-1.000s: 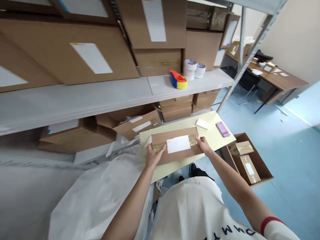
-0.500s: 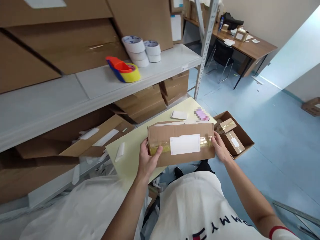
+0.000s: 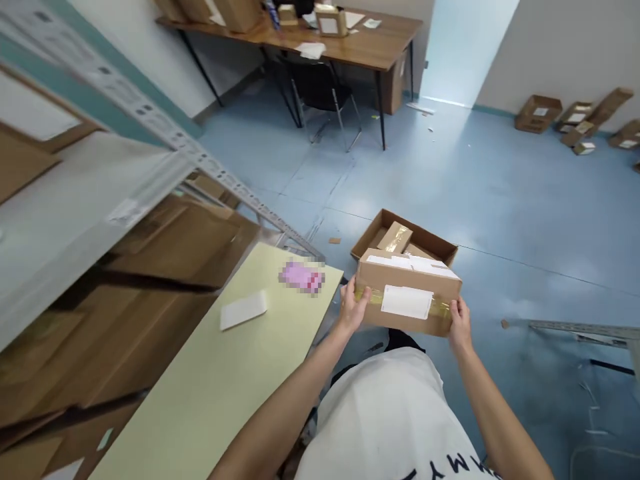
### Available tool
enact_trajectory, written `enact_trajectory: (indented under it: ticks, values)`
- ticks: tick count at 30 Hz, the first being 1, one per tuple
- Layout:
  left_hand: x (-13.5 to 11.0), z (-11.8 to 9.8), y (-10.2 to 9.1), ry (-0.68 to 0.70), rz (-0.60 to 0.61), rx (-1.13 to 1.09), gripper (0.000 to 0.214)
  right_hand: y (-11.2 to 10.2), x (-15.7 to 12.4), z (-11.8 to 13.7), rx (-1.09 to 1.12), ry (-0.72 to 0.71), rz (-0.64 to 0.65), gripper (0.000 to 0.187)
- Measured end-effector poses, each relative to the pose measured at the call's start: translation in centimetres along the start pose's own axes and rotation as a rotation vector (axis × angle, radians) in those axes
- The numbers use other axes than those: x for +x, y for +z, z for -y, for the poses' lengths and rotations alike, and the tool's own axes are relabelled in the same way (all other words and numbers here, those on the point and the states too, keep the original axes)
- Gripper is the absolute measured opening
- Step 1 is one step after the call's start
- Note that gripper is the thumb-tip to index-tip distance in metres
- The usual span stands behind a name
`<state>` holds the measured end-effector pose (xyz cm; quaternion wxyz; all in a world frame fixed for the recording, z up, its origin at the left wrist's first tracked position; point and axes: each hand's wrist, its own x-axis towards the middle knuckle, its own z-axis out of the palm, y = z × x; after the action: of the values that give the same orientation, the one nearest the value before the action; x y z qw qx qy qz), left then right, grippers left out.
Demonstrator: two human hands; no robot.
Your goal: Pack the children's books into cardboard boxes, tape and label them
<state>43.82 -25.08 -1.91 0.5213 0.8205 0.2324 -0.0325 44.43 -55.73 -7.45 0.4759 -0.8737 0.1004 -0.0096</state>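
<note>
Blue floor [image 3: 500, 190]; hands [image 3: 353, 310] grip carton [image 3: 408, 301]

Between your fingers [image 3: 464, 309] you have a carton [image 3: 424, 279] of smooth, matt cardboard; its label [image 3: 407, 302] is flat paper, and the tape [image 3: 441, 309] by your right thumb [image 3: 455, 309] is glossy, see-through film. Beyond your fingers, the open box [image 3: 425, 233] is matt cardboard; the small box [image 3: 387, 239] inside bears a shiny strip [image 3: 399, 233]. Left of your fingers, the tabletop [image 3: 260, 360] is smooth and dull-finished. Farther past them, the shelf post [image 3: 220, 175] is perforated metal, the desk [image 3: 385, 47] looks like low-sheen wood, and the floor [image 3: 500, 180] is smooth and reflective. Your shirt [image 3: 385, 407], nearer you than your fingers, is matt cloth.
</note>
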Motion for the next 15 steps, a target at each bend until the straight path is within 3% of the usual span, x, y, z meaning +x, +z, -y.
enact_trajectory:
  ticks: [4,8,12,15]
  values:
    - [8.1,-3.2,6.4,-0.006,0.155,0.081,0.057,-1.2,5.0,-1.5,0.084,0.250,-0.175,0.076]
    - [13.5,-6.6,10.5,0.121,0.338,0.083,0.052,-2.0,9.6,-1.8,0.013,0.205,-0.213,0.081]
    - [15.3,-8.3,11.5,0.178,0.400,0.061,0.054,-0.6,10.9,-2.0,-0.120,0.089,-0.105,0.079]
    - [13.7,-6.7,10.2,0.134,0.353,0.026,0.057,1.8,9.4,-2.6,-0.132,0.135,0.045,0.076]
